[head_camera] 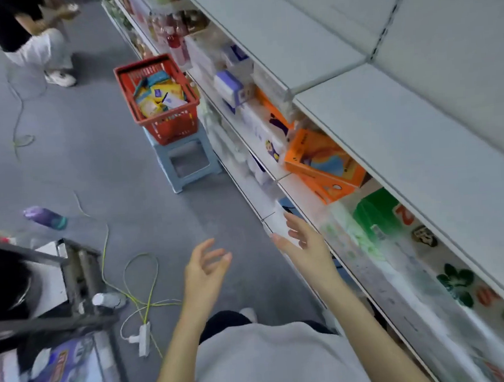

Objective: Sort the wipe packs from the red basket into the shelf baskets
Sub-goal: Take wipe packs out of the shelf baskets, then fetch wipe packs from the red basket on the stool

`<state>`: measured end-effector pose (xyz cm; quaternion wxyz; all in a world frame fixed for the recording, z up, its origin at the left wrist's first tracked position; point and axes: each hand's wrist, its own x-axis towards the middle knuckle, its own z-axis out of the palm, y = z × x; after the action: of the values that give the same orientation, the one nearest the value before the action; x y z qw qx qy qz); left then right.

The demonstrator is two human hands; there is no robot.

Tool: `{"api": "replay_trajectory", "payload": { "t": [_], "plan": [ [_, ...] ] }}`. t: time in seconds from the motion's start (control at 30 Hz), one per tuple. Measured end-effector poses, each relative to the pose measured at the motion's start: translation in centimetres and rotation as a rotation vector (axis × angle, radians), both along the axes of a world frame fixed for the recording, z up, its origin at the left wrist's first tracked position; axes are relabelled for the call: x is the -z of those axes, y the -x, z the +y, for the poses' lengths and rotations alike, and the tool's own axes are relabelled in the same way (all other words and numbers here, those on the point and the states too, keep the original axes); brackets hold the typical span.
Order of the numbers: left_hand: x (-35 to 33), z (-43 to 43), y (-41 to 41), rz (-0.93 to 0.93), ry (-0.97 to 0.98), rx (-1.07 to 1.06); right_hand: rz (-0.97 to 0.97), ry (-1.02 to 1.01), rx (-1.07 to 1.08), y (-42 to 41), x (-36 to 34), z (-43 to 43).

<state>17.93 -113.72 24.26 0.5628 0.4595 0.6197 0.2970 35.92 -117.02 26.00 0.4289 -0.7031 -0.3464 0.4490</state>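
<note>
View: head.
Left hand (pixel 206 268): we hold it over the floor, fingers loosely spread, gripping nothing.
Right hand (pixel 306 244): fingers relaxed and empty, just beside the shelf (pixel 380 295) edge.
Basket (pixel 169 128): red, far, on a stool (pixel 187 162) beside the shelf.
Packs (pixel 157 97): piled in the basket, well apart from our hands.

Aisle with shelves (pixel 360 129) along the right and a basket (pixel 123 80) ahead.
The basket holds packs (pixel 158 99) and sits on a stool (pixel 165 164) just beside the shelves. Boxes (pixel 323 159) lie on a shelf nearer than the stool. The right hand (pixel 305 243) is at the shelf edge, with the left hand (pixel 204 271) to its left. A bottle (pixel 45 217), cables (pixel 138 288) and a power strip (pixel 144 338) lie on the floor (pixel 92 142) at left.
</note>
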Motion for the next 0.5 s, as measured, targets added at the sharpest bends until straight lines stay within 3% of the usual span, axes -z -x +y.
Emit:
{"api": "replay_trajectory", "payload": {
  "t": [0.27,0.5],
  "plan": [
    [3.3,8.0,8.2,0.040,0.103,-0.113,-0.077,0.113,-0.117,4.8,2.5,11.4],
    [6.3,17.0,9.8,0.036,0.220,-0.298,-0.032,0.187,-0.183,5.7,5.7,25.8]
  ]
}}
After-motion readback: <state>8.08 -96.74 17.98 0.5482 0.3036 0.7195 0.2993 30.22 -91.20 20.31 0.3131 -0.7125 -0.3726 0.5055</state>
